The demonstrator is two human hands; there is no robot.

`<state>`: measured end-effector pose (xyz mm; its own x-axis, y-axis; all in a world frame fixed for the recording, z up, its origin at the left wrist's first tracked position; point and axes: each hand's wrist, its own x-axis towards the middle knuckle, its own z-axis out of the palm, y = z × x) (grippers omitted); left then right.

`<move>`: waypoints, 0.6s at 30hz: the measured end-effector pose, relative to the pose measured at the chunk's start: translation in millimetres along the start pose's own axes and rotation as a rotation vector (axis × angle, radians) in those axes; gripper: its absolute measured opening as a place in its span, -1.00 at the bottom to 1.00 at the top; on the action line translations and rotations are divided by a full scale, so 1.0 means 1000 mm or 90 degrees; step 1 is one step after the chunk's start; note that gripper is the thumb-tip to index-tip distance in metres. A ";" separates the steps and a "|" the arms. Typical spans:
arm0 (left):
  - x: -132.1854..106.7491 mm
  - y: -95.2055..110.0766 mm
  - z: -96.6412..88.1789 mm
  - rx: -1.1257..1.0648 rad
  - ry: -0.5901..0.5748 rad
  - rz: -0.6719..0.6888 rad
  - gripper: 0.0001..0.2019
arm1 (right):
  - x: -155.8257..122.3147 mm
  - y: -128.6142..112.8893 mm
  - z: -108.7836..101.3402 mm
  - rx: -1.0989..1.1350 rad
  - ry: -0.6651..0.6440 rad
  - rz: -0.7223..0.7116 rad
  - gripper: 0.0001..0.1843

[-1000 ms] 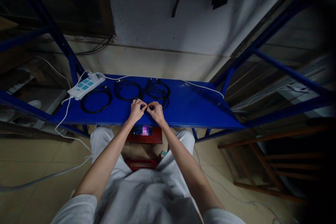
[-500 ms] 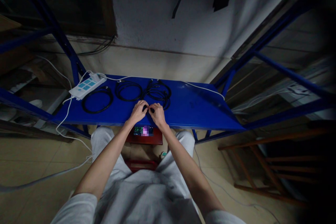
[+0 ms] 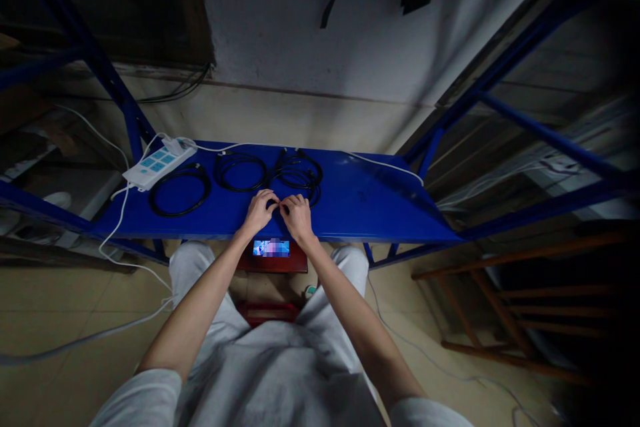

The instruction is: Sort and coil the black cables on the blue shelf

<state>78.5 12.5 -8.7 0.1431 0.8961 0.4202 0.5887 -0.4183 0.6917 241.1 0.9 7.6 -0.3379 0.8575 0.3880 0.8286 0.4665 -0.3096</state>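
Observation:
My left hand (image 3: 259, 212) and my right hand (image 3: 299, 216) meet above the front of a blue shelf (image 3: 360, 203), fingers bent and pinched. Small dark bits show at the fingertips, too small to identify; they may be part of a black cable. Just behind my right hand lies a tangled coil of black cable (image 3: 320, 177). A second coiled black cable (image 3: 265, 173) sits behind my left hand. Farther left, a third coiled black cable (image 3: 209, 190) rests apart from the hands.
A white power strip (image 3: 156, 167) with blue sockets stands at the shelf's left end. Its white cord (image 3: 121, 217) hangs over the edge. Below the shelf, a lit phone (image 3: 264, 248) lies on a red stool (image 3: 280, 265). Blue frame posts (image 3: 110, 87) rise on both sides.
Both hands stay together at nearly the same place, with small shifts of the fingers. The phone's picture has changed. The whole view has shifted slightly.

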 end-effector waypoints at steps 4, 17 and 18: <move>-0.001 0.001 0.000 0.035 -0.001 -0.015 -0.86 | -0.001 -0.003 0.000 -0.029 0.019 0.001 -0.78; -0.001 0.005 -0.004 0.046 -0.036 -0.032 -0.89 | 0.002 0.003 -0.002 0.166 0.039 0.025 -0.88; 0.000 0.006 -0.005 0.047 -0.039 -0.035 -0.89 | 0.003 0.005 -0.002 0.198 0.039 0.030 -0.88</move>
<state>78.1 8.9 -2.0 0.1552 0.9259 0.3445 0.6541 -0.3576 0.6665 245.0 5.3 8.8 -0.2667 0.8693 0.4161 0.6629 0.4788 -0.5756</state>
